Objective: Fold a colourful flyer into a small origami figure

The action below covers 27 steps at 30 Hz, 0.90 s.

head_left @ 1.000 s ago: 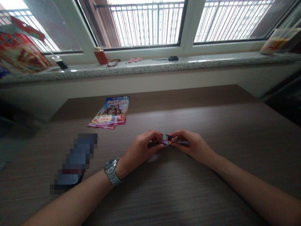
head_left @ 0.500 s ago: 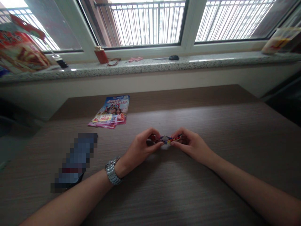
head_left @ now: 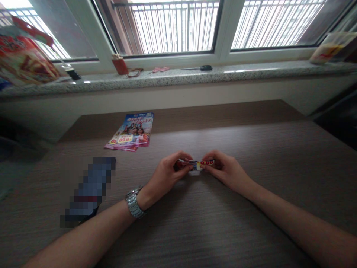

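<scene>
A small folded paper leaflet (head_left: 198, 165), printed in red, yellow and blue, is held between both hands just above the table. My left hand (head_left: 169, 172), below a silver watch (head_left: 135, 203), pinches its left end between thumb and fingers. On the other end, my right hand (head_left: 229, 168) has a similar pinch, thumb in front and fingers behind. The fingers partly cover both ends of the paper. Beyond the left hand lies a stack of printed leaflets (head_left: 134, 130) in like colours.
A blurred-out dark phone-like object (head_left: 90, 188) lies left of my left forearm on the wooden table (head_left: 251, 123). Along the stone windowsill (head_left: 237, 73) are scissors (head_left: 205, 68), a small red case (head_left: 119, 66), pink scraps (head_left: 160, 69) and a food bag (head_left: 25, 61).
The folded leaflet showed a raised, opened fold in its middle before; now it looks flatter, with its printed face towards me. Both hands have stayed nearly in place.
</scene>
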{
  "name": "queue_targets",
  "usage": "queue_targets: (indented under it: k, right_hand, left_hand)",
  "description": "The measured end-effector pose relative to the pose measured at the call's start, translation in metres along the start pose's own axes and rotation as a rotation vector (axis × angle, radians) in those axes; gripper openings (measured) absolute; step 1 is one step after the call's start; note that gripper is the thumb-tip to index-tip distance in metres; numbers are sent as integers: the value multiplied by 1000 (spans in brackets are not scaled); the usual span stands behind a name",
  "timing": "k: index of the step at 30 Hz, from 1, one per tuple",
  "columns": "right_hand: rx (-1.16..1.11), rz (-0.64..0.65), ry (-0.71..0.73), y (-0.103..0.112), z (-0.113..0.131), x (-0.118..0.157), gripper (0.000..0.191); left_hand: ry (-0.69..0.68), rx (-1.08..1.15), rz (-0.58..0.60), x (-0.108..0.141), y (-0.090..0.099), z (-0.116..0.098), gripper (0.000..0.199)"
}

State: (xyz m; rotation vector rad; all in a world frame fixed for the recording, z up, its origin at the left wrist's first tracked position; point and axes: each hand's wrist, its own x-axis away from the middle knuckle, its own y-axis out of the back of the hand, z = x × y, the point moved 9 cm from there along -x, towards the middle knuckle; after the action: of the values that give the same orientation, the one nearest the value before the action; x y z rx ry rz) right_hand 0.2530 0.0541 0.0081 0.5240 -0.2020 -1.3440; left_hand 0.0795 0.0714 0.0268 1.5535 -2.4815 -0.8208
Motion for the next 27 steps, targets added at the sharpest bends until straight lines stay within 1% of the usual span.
queue_targets:
  k: [2, 5, 7, 9, 12, 16, 21, 25, 27]
  right_hand:
    - [71, -2, 71, -1, 7, 0, 16]
    - [201, 38, 213, -7, 21, 1, 20]
    - [286, 68, 311, -11, 28, 3, 26]
    - [371, 84, 373, -15, 32, 5, 35]
    - [496, 103, 403, -19, 33, 6, 44]
    - [614, 133, 454, -25, 38, 10, 48]
    - [669, 196, 460, -34, 39, 14, 54]
    - [702, 222, 440, -38, 37, 15, 54]
    - [718, 229, 435, -38, 36, 15, 55]
  left_hand:
    - [-20, -27, 2, 0, 0, 0, 11]
    - [-47, -79, 3, -1, 1, 1, 11]
    - [-67, -128, 1, -2, 2, 1, 9]
    - [-86, -193, -9, -3, 4, 0, 8]
    - [-92, -266, -20, -4, 4, 1, 8]
    - [-90, -313, -26, -5, 3, 2, 9]
    - [-116, -404, -41, -6, 4, 0, 10]
    - [-127, -490, -28, -6, 2, 2, 11]
    - [-159, -524, -18, -5, 0, 1, 11]
